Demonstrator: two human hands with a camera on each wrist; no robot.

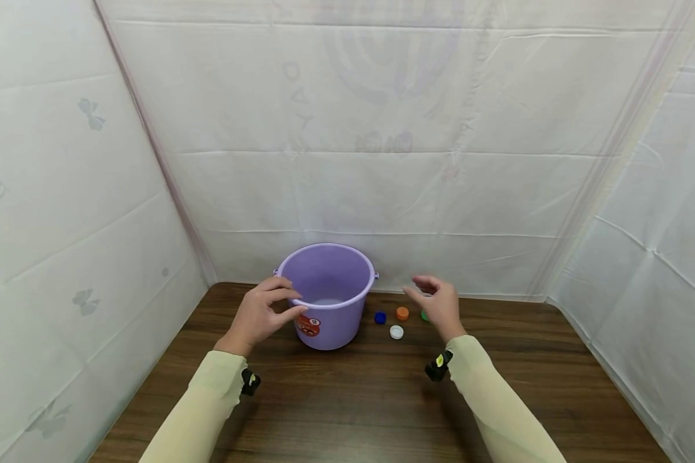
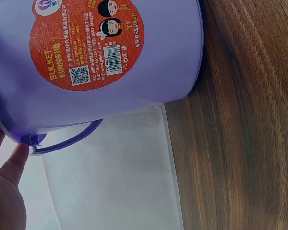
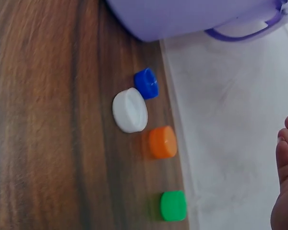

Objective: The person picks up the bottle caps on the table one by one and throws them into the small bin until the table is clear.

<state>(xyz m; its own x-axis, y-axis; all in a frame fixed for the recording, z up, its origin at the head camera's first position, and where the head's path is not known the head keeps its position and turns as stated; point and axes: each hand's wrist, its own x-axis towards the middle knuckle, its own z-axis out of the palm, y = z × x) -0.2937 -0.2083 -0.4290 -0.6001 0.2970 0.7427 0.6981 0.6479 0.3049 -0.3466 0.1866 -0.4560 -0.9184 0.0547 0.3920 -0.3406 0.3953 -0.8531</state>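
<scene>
Lower centre, left hand (image 1: pixel 258 316) pinches the bucket (image 1: pixel 334 329) rim, where light pressure should avoid tipping; right hand (image 1: pixel 442 307), empty, thumb-gap wide, hovers near 4 caps (image 1: pixel 402 314).

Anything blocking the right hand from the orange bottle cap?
Nothing visible does: open air separates the right hand and the orange bottle cap. The green cap lies right of the orange one, the blue cap left of it, neither covering it.

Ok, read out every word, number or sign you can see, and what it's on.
"BUCKET": red label on the purple bucket.
"时尚炫彩桶": same label.
QR code, barcode: same label; remaining small print too blurred to read reliably.
White sheeting: faint lettering, too pale to read.
</scene>
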